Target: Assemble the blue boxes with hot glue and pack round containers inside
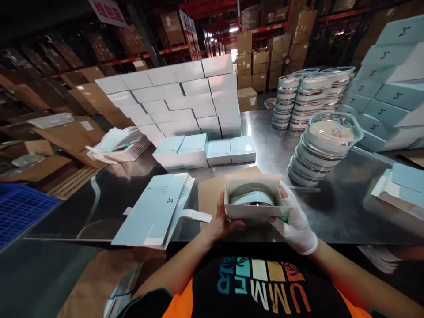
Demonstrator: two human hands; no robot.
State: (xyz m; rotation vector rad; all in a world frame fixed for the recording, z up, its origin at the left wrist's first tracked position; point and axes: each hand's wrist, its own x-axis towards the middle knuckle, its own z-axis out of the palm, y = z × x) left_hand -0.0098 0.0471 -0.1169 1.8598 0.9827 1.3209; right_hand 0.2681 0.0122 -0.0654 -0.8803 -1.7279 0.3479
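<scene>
Near the table's front edge, an open white cardboard box (pixel 251 213) is held up between my two hands. Inside it lies a round, clear-rimmed container (pixel 253 197), partly hidden by the box walls. My left hand (pixel 225 223), bare, grips the box's left end, thumb along the lower front. My right hand (pixel 296 223), in a white glove with bare fingertips, closes around the right end. Something small and green shows by its fingers. Under and behind the box lies a brown cardboard sheet (pixel 209 196). Flat folded white cartons (pixel 155 205) are stacked to the left.
White boxes (pixel 185 99) form a wall at the back, with a low row (pixel 192 150) before it. Round containers stand in a near stack (pixel 311 154) and farther stacks (pixel 313 99) on the right, beside more printed boxes (pixel 387 95). A white basket (pixel 132 150) sits left.
</scene>
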